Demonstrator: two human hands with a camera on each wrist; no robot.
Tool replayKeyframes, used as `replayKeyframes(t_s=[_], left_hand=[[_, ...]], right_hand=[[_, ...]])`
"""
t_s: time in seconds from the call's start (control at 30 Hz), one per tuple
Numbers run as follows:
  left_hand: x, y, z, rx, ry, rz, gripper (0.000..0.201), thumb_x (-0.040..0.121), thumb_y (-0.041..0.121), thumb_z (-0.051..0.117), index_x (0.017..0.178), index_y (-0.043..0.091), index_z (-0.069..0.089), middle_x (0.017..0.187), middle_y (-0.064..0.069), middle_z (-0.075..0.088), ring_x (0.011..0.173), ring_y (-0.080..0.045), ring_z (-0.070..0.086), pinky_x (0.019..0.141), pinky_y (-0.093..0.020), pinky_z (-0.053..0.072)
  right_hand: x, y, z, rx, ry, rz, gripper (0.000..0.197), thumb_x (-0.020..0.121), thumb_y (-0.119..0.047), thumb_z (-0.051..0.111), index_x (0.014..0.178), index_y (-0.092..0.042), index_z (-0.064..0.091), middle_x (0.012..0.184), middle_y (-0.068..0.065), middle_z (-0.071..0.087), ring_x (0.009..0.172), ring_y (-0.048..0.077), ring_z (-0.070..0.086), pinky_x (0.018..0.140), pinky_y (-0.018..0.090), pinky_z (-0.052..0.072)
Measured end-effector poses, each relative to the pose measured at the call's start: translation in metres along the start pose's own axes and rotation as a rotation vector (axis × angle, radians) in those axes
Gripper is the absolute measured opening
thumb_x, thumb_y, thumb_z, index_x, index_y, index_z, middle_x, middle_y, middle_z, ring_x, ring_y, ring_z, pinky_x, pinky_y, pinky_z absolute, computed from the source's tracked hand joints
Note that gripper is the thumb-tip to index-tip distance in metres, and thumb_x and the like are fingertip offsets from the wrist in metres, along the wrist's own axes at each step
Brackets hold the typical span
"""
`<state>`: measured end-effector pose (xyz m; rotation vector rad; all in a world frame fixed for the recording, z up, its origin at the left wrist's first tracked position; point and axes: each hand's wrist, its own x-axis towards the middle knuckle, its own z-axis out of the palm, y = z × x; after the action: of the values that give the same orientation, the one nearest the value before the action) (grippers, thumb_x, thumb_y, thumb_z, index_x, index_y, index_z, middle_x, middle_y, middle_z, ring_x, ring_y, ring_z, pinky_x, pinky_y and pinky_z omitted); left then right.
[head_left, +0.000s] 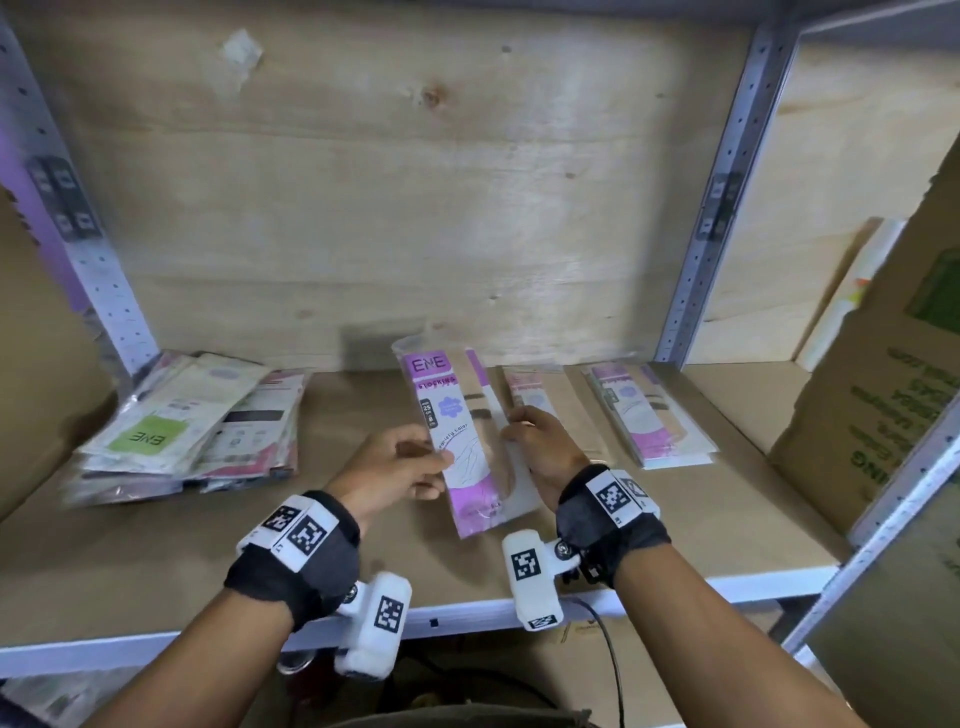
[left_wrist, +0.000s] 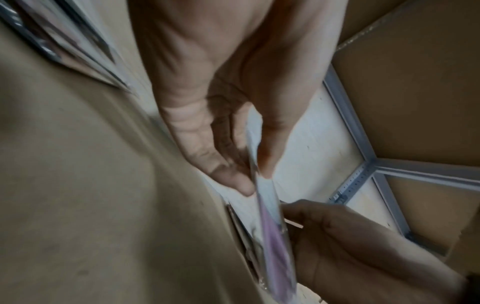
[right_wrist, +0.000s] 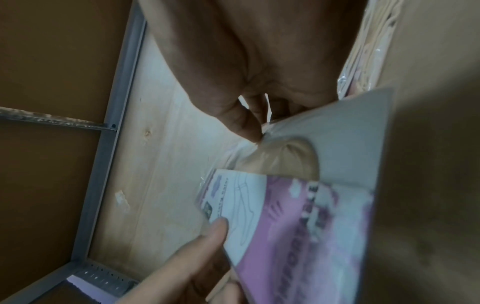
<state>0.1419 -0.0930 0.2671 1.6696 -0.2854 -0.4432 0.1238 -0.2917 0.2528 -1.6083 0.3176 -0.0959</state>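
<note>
A flat purple-and-white stocking packet (head_left: 460, 431) marked ENE is held above the brown shelf board (head_left: 208, 525), tilted with its top toward the back wall. My left hand (head_left: 410, 465) pinches its left edge, thumb on the front. My right hand (head_left: 524, 428) pinches its right edge. The left wrist view shows the packet (left_wrist: 270, 216) edge-on between thumb and fingers of my left hand (left_wrist: 249, 170). In the right wrist view the packet (right_wrist: 298, 226) fills the lower right, and my right hand (right_wrist: 259, 131) pinches its plastic edge.
A loose pile of similar packets (head_left: 192, 421) lies at the shelf's left. Two more packets (head_left: 530, 395) (head_left: 649, 415) lie flat right of centre. A cardboard box (head_left: 893, 364) stands at the right. Perforated metal uprights (head_left: 722, 197) frame the plywood back wall.
</note>
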Motion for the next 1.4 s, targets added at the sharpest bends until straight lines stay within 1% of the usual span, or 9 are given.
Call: replayKeyframes(t_s=[0.1, 0.23, 0.5, 0.63, 0.77, 0.9, 1.03, 1.17, 1.4], left_hand=[[0.011, 0.004, 0.008, 0.043, 0.071, 0.032, 0.024, 0.087, 0.004, 0.071, 0.11, -0.003, 0.066, 0.103, -0.024, 0.072, 0.071, -0.02, 0.065, 0.061, -0.022, 0.058], [0.032, 0.009, 0.024, 0.056, 0.155, 0.05, 0.025, 0.084, 0.003, 0.074, 0.107, -0.003, 0.066, 0.099, -0.019, 0.074, 0.07, -0.02, 0.067, 0.061, -0.022, 0.059], [0.081, 0.034, 0.082, 0.092, 0.171, 0.071, 0.022, 0.077, 0.003, 0.081, 0.094, 0.007, 0.067, 0.096, -0.012, 0.075, 0.074, -0.022, 0.074, 0.07, -0.031, 0.062], [0.104, 0.048, 0.119, 0.125, 0.083, 0.056, 0.02, 0.078, 0.002, 0.079, 0.08, 0.014, 0.063, 0.098, -0.015, 0.074, 0.07, -0.016, 0.073, 0.064, -0.024, 0.061], [0.125, 0.057, 0.154, 0.154, 0.018, -0.003, 0.021, 0.076, 0.002, 0.081, 0.091, 0.005, 0.067, 0.102, -0.02, 0.073, 0.079, -0.025, 0.075, 0.079, -0.036, 0.062], [0.144, 0.063, 0.187, 0.151, -0.029, -0.073, 0.038, 0.074, -0.003, 0.082, 0.106, -0.008, 0.063, 0.108, -0.025, 0.07, 0.088, -0.032, 0.074, 0.083, -0.042, 0.06], [0.155, 0.06, 0.214, 0.164, -0.083, -0.108, 0.02, 0.075, -0.009, 0.078, 0.082, -0.002, 0.06, 0.113, -0.027, 0.068, 0.097, -0.036, 0.071, 0.083, -0.045, 0.06], [0.167, 0.055, 0.229, 0.181, -0.078, -0.117, 0.021, 0.073, -0.009, 0.08, 0.08, -0.002, 0.061, 0.11, -0.026, 0.07, 0.088, -0.033, 0.074, 0.08, -0.044, 0.061], [0.175, 0.049, 0.245, 0.267, -0.062, -0.15, 0.04, 0.076, -0.001, 0.08, 0.112, -0.006, 0.065, 0.108, -0.02, 0.073, 0.088, -0.028, 0.074, 0.085, -0.042, 0.06]], right_hand=[[0.004, -0.003, -0.009, -0.029, 0.049, -0.012, 0.032, 0.085, 0.003, 0.05, 0.114, -0.004, 0.06, 0.114, 0.02, 0.065, 0.102, 0.037, 0.064, 0.085, 0.047, 0.055], [0.01, -0.012, -0.033, -0.126, 0.085, -0.06, 0.043, 0.085, -0.003, 0.062, 0.126, -0.011, 0.052, 0.109, 0.011, 0.065, 0.096, 0.028, 0.065, 0.074, 0.037, 0.054], [0.019, -0.017, -0.102, -0.38, 0.274, -0.098, 0.053, 0.075, -0.01, 0.077, 0.124, -0.014, 0.058, 0.104, 0.004, 0.065, 0.101, 0.026, 0.063, 0.093, 0.043, 0.052], [0.018, -0.018, -0.142, -0.446, 0.4, -0.131, 0.05, 0.075, -0.015, 0.079, 0.119, -0.023, 0.058, 0.091, -0.007, 0.065, 0.088, 0.018, 0.063, 0.067, 0.026, 0.05], [0.016, -0.015, -0.175, -0.436, 0.45, -0.147, 0.04, 0.078, -0.012, 0.076, 0.113, -0.022, 0.06, 0.1, 0.0, 0.068, 0.093, 0.019, 0.065, 0.08, 0.034, 0.055], [0.018, -0.011, -0.203, -0.449, 0.487, -0.152, 0.033, 0.081, -0.012, 0.072, 0.11, -0.023, 0.06, 0.101, -0.002, 0.067, 0.089, 0.015, 0.063, 0.068, 0.023, 0.046], [0.02, -0.002, -0.221, -0.458, 0.493, -0.076, 0.039, 0.084, -0.015, 0.068, 0.122, -0.019, 0.058, 0.108, 0.0, 0.067, 0.093, 0.017, 0.062, 0.076, 0.029, 0.047], [0.021, 0.007, -0.235, -0.448, 0.514, -0.015, 0.038, 0.085, -0.021, 0.065, 0.123, -0.022, 0.059, 0.114, 0.001, 0.068, 0.102, 0.021, 0.063, 0.092, 0.04, 0.052], [0.022, 0.017, -0.236, -0.48, 0.469, -0.001, 0.039, 0.087, -0.022, 0.063, 0.125, -0.024, 0.058, 0.125, 0.005, 0.064, 0.111, 0.024, 0.06, 0.096, 0.037, 0.049]])
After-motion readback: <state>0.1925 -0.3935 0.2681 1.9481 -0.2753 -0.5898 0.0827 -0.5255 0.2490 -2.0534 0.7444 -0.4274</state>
